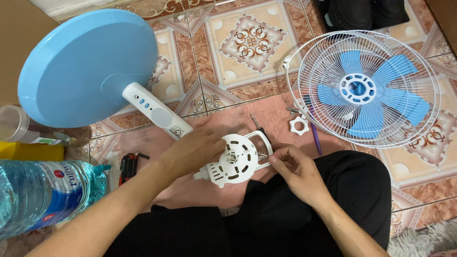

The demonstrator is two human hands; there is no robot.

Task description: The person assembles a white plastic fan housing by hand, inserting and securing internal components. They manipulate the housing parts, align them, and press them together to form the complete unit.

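Fingers of the left hand (193, 151) are wrapped on one white, vented motor housing (234, 161), held near the lap; right hand (296, 170) fingertips are pinched narrowly at its handle. One grille (304, 66) with five blue blades (381, 97) is seen far right.

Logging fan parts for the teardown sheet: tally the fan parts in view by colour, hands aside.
Blue: 2, the round base and the blade set.
White: 4, the motor housing under the left hand and right hand, the control stem, the wire grille, the ring nut.
Total: 6
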